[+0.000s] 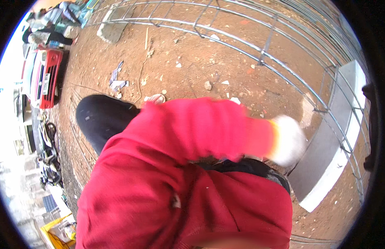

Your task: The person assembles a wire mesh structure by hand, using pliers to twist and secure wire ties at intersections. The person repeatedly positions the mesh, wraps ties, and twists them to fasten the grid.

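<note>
My left arm, in a red sleeve, reaches across my body to the right. At its end, my left hand (288, 141) wears a white glove and is smeared by motion, so its fingers cannot be made out. It is nearest to a long pale concrete block (321, 159) lying on the ground at the right. A cage of tied steel bars (263, 57) curves over the far side and down the right, passing above that block. My right hand does not show. My knees in black trousers (105, 118) are bent beneath the sleeves.
Reddish dirt carries small stones (207, 85), paper scraps (119, 84) and a thin cord (140, 81). Another concrete block (111, 31) lies at the far left. Beyond are a red vehicle (51, 79), people (51, 37), motorcycles (50, 155) and a yellow frame (55, 232).
</note>
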A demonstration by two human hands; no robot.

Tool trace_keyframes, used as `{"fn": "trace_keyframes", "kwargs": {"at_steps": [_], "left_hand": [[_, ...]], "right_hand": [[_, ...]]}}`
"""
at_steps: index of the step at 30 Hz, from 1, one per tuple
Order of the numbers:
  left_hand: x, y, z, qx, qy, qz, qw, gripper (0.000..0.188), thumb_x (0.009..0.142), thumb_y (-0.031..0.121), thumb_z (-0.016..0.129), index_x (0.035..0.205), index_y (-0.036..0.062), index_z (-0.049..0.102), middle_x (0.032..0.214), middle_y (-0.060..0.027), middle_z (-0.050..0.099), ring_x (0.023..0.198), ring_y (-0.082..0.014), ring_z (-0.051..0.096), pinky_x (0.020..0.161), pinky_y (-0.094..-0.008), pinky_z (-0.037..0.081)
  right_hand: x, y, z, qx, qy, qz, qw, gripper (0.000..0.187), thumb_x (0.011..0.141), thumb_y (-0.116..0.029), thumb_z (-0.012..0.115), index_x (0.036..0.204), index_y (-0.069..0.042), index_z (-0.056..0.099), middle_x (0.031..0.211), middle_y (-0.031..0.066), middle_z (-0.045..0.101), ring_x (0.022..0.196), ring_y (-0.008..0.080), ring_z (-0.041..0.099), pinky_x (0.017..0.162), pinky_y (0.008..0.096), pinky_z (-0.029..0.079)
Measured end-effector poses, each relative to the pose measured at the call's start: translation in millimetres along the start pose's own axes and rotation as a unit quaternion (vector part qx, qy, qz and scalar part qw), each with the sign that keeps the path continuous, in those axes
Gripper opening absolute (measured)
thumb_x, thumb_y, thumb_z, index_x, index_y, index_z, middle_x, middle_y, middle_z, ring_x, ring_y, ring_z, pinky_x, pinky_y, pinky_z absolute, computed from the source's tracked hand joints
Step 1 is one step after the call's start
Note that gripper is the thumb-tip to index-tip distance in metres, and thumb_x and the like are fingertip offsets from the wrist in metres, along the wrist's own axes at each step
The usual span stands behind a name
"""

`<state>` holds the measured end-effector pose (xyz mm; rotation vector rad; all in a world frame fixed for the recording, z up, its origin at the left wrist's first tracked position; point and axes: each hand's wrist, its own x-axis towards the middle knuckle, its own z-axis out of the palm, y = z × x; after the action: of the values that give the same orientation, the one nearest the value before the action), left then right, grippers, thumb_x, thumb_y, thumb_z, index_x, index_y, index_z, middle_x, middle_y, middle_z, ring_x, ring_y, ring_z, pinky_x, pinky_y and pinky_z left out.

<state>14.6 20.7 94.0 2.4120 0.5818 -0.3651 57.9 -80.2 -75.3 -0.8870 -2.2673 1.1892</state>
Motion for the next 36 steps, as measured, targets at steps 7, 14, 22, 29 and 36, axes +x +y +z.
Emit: {"fn": "trace_keyframes", "kwargs": {"at_steps": [7,14,22,29,36], "left_hand": [[-155.8,-105.9,50.3,-0.078,0.091,-0.060,0.991,0.041,0.091,0.039,0.057,0.123,0.0119,0.062,0.106,-0.0133,0.068,0.090,-0.0319,0.067,0.077,-0.0415,0.054],[-234.2,-150.1,28.1,-0.014,0.041,-0.346,0.937,0.040,0.093,0.043,0.058,0.107,0.0071,0.070,0.102,-0.0165,0.070,0.089,-0.0327,0.069,0.079,-0.0399,0.055],[-169.9,-116.1,61.6,-0.065,-0.047,-0.172,0.982,0.030,0.091,0.037,0.058,0.108,0.0149,0.069,0.101,-0.0109,0.070,0.096,-0.0340,0.065,0.083,-0.0413,0.052],[-177.8,-136.5,74.2,-0.157,0.160,-0.210,0.952,0.018,0.089,0.019,0.065,0.103,0.0081,0.071,0.098,-0.0128,0.071,0.092,-0.0294,0.067,0.080,-0.0361,0.052],[-172.1,-130.7,84.8,-0.031,0.160,-0.259,0.952,0.025,0.090,0.035,0.059,0.097,0.0148,0.072,0.091,-0.0099,0.070,0.086,-0.0320,0.066,0.073,-0.0408,0.053]], "right_hand": [[27.4,-9.4,-17.6,0.002,0.117,0.038,0.992,0.040,0.080,-0.032,0.072,0.109,-0.007,0.061,0.089,0.0117,0.067,0.083,0.0332,0.066,0.073,0.0421,0.053],[37.6,2.2,-8.1,0.112,-0.015,0.044,0.993,0.024,0.087,-0.027,0.060,0.104,-0.010,0.063,0.086,0.0111,0.068,0.078,0.0311,0.066,0.068,0.0423,0.051],[68.7,-17.7,-30.3,-0.132,0.060,-0.067,0.987,0.036,0.082,-0.026,0.069,0.112,-0.008,0.063,0.101,0.0151,0.065,0.093,0.0338,0.064,0.083,0.0454,0.050],[23.9,17.8,-94.1,0.172,0.598,0.189,0.760,0.043,0.091,-0.004,0.063,0.131,0.007,0.051,0.102,0.0121,0.068,0.084,0.0136,0.063,0.075,0.0243,0.052],[29.4,13.3,-56.0,0.018,0.459,0.127,0.879,0.061,0.076,-0.002,0.076,0.133,-0.003,0.053,0.112,0.0170,0.065,0.095,0.0247,0.067,0.082,0.0334,0.056]]}}
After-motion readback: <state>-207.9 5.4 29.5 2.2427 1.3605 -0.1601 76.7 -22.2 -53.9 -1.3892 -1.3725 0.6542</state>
